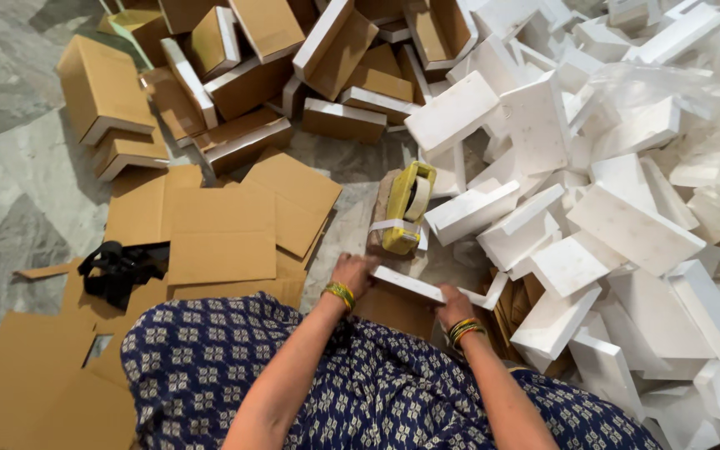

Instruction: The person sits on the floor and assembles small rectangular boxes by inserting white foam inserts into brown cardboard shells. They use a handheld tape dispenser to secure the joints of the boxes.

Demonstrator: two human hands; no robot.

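Right now both my hands are clamped on one white foam piece (427, 290) — my left hand (353, 273) grips its left end, my right hand (455, 307) the right end, and it lies across my lap just above a brown cardboard box (393, 310) on the floor in front of my knees. As I judge it, the risk is a snap: the piece is thin and long, and if I press down unevenly or twist it, it could crack in the middle or lose a corner. It could also catch on the box edge and skid sideways into the heap of white foam blocks (627, 225) close on my right, which looks loosely stacked and ready to slide. The yellow tape dispenser (407, 207) sits just beyond my hands on a taped bundle; a nudge could tip it off

The foam piece itself looks flat, narrow and angled like an L-shaped corner strip, clean white with crisp edges. Flat cardboard sheets (218, 233) lie to my left, with a black strap (118, 271) on them
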